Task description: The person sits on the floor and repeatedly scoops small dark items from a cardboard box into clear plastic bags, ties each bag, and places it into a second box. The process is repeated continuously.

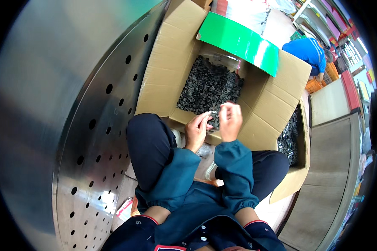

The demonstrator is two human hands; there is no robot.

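Observation:
An open cardboard box (163, 66) with a green flap (238, 40) stands before my knees. Inside lies a clear plastic bag full of dark, curled dried pieces (207, 84), which look like dried black fungus. Over the box's near edge, my left hand (197, 130) pinches something small, partly clear, between thumb and fingers. My right hand (230, 120) is just to its right, blurred, its fingers curled in at the same spot; what it holds cannot be made out. Between the hands, more dark pieces show.
A perforated stainless steel panel (97, 138) rises at the left. Right of my knee stands another cardboard box (304, 141) with bagged dark pieces. Beyond it is a grey cabinet (326, 169). A person in blue (306, 53) bends over orange crates (331, 72) at the upper right.

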